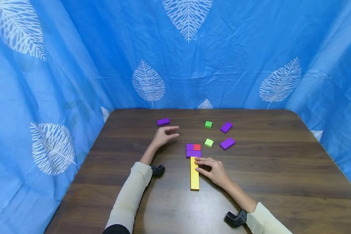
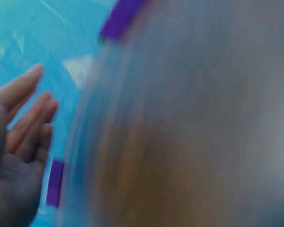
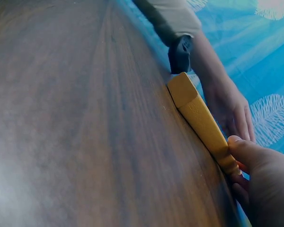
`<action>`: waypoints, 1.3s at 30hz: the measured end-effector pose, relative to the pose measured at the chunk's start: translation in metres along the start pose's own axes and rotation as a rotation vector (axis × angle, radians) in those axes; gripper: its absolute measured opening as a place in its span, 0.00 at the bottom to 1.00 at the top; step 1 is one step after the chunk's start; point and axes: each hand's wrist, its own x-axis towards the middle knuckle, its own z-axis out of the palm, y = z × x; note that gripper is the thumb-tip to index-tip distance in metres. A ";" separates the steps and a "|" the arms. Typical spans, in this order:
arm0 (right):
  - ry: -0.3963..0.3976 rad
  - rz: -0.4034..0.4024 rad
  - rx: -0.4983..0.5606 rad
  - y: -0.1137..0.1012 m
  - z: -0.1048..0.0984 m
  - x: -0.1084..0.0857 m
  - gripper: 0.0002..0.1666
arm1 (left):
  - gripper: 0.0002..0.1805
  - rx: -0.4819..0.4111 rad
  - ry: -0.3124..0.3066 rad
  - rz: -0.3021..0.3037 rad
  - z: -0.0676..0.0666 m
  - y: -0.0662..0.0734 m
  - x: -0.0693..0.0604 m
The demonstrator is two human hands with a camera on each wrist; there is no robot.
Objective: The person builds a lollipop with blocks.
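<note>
My right hand (image 1: 213, 172) holds a long yellow block (image 1: 194, 178) near its far end. In the right wrist view the thumb lies on that block, and the other fingers are partly hidden. A short yellow piece (image 1: 193, 160) sits at the block's far end, by the fingertips. Directly beyond it are a purple block (image 1: 193, 153), a small purple block (image 1: 189, 147) and a red block (image 1: 197, 147), set together. My left hand (image 1: 163, 136) is held with fingers extended and thumb apart, holding nothing. Just beyond it lies another purple block (image 1: 163, 122).
Right of the joined blocks lie a light green block (image 1: 209, 143), a green block (image 1: 208, 124) and two purple blocks (image 1: 227, 143), (image 1: 226, 127). The brown wooden table (image 1: 280, 162) ends at a blue leaf-patterned curtain (image 1: 222, 48). The left wrist view is largely blurred.
</note>
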 end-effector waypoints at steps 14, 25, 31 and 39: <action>0.018 -0.009 0.000 0.001 0.001 -0.003 0.16 | 0.25 0.223 0.107 -0.200 -0.061 -0.012 0.048; 0.022 -0.019 0.019 0.002 0.004 -0.003 0.15 | 0.26 0.306 -0.008 -0.337 -0.069 -0.026 0.040; 0.027 -0.019 0.018 0.003 0.003 -0.003 0.15 | 0.21 0.354 0.047 -0.297 -0.067 -0.031 0.037; 0.022 -0.003 -0.001 0.004 0.002 -0.001 0.15 | 0.20 0.362 0.101 -0.228 -0.057 -0.028 0.030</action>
